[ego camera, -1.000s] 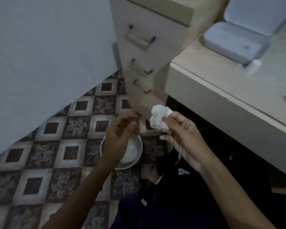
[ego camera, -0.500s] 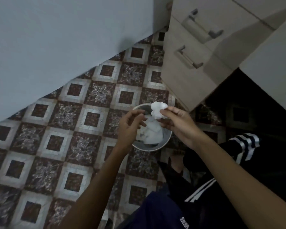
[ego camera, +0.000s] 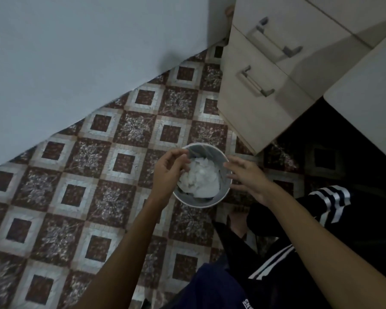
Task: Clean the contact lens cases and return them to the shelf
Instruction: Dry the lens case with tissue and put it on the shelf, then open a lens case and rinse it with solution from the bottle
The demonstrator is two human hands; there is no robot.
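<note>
Now tissue [ego camera: 198, 179] out of fingers [ego camera: 234, 162].

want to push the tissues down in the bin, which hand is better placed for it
Left, probably. The left hand hangs right over the tissues inside the bin, fingers loosely curled, holding nothing. The right hand sits at the rim's outer edge.

Both bare forearms reach forward and down from the bottom of the view, converging toward the middle. The left hand [ego camera: 168, 172] is seen from the back, its fingers [ego camera: 179, 155] loosely curled, the thumb near the fingertips, holding nothing. The right hand [ego camera: 246, 177] has its fingers straight and spread, pointing to the left, and is also empty. The two hands are near each other but apart.
</note>
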